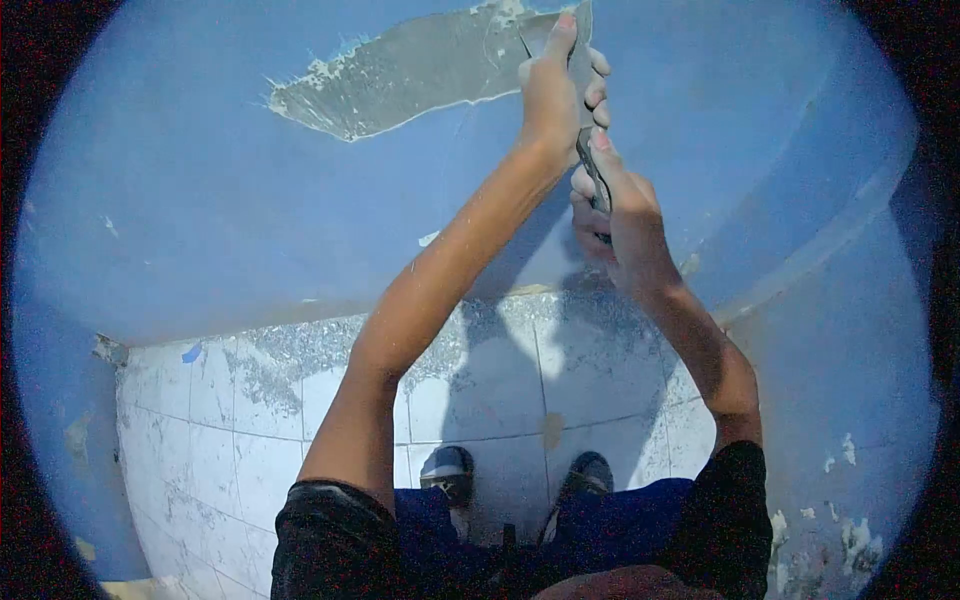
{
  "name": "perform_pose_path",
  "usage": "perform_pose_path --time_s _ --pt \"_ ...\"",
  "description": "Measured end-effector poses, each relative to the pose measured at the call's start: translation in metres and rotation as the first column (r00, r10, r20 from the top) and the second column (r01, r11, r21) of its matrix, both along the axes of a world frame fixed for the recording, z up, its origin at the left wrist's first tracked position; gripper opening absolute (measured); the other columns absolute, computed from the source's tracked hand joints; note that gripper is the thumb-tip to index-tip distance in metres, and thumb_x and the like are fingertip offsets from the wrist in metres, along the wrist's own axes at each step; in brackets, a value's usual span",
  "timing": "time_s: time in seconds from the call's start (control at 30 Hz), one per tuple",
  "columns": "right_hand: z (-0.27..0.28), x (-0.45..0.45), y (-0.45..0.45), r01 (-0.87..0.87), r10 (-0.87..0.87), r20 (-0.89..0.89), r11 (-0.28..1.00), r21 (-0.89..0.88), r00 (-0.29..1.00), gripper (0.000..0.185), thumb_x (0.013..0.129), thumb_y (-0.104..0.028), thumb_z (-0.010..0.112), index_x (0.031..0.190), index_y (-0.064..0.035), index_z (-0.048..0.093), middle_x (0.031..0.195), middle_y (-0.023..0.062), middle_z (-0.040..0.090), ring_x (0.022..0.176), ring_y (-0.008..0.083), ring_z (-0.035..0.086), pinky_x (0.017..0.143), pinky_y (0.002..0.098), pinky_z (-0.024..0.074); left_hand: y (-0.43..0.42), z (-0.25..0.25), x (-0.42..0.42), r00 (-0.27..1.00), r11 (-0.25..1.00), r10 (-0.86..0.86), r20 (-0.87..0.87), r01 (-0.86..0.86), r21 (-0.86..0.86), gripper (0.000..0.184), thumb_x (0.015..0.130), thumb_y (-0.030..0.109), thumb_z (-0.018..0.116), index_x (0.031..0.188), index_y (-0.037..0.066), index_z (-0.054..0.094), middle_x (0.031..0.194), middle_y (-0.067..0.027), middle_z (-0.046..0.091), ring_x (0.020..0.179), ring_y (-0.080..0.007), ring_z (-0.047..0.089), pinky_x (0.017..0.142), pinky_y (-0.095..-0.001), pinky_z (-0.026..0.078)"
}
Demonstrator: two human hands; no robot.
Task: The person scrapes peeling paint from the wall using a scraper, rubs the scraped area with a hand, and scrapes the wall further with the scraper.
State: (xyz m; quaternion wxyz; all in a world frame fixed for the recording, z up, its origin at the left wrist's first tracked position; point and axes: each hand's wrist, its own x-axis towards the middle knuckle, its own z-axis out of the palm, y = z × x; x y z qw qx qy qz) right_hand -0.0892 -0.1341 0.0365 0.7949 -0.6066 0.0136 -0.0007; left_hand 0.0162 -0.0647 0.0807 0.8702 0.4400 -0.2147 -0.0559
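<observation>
A scraper with a dark handle [597,183] and a flat grey blade [585,100] is held in both hands, its blade end up near the top of the view. My right hand [632,215] is wrapped around the handle. Higher up, my left hand [553,95] grips the blade, thumb on one side and dusty fingers on the other. Just left of the blade is a rough grey patch [430,72] of bare wall with ragged, flaking paint edges. Whether the blade's edge touches the wall I cannot tell.
Blue painted wall [250,220] surrounds the patch, with another blue wall [840,400] at the right showing chipped spots. Below lies a white tiled floor [270,400] strewn with paint flakes along the wall's foot. My shoes [447,475] stand on it.
</observation>
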Motion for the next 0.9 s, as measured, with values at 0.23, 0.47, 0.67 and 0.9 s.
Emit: perform_pose_path --time_s 0.23,0.47,0.67,0.9 --pt "0.017 0.02 0.004 0.017 -0.008 0.147 0.998 -0.058 0.989 0.047 0.092 -0.055 0.044 0.07 -0.0138 0.045 0.049 -0.0083 0.032 0.035 0.0049 0.028 0.034 0.0207 0.02 0.008 0.022 0.01 0.998 0.999 0.031 0.051 -0.031 0.012 0.044 0.09 0.05 0.047 0.073 0.009 0.052 0.052 -0.0012 0.044 0.04 -0.0134 0.043 0.035 -0.0271 0.036" --pt "-0.008 0.013 0.02 0.075 -0.075 -0.012 0.997 -0.006 0.997 0.045 0.095 -0.052 0.042 0.068 -0.0161 0.043 0.049 -0.0085 0.032 0.036 0.0041 0.03 0.034 0.0213 0.0206 0.013 -0.015 0.004 0.983 0.988 0.105 0.152 -0.12 0.094 0.042 0.09 0.045 0.049 0.076 0.006 0.054 0.052 -0.0031 0.048 0.038 -0.0136 0.044 0.035 -0.0268 0.037" --pt "0.011 0.017 0.018 0.014 -0.014 0.139 1.0 -0.004 0.99 0.047 0.094 -0.053 0.042 0.067 -0.0148 0.044 0.051 -0.0069 0.034 0.038 0.0051 0.031 0.035 0.022 0.021 0.012 0.016 0.012 0.997 0.998 0.041 0.069 -0.044 0.035 0.044 0.091 0.045 0.051 0.069 0.007 0.053 0.051 -0.0025 0.047 0.038 -0.0106 0.043 0.034 -0.0248 0.038" --pt "0.011 -0.002 0.016 -0.032 0.032 -0.001 0.997 0.068 0.999 0.05 0.092 -0.055 0.044 0.065 -0.013 0.045 0.051 -0.0049 0.033 0.039 0.0068 0.031 0.035 0.0237 0.0204 0.013 0.007 0.001 1.0 0.997 -0.013 0.009 0.012 0.079 0.044 0.09 0.047 0.051 0.069 0.008 0.052 0.049 -0.0003 0.044 0.037 -0.0107 0.041 0.034 -0.0243 0.034"
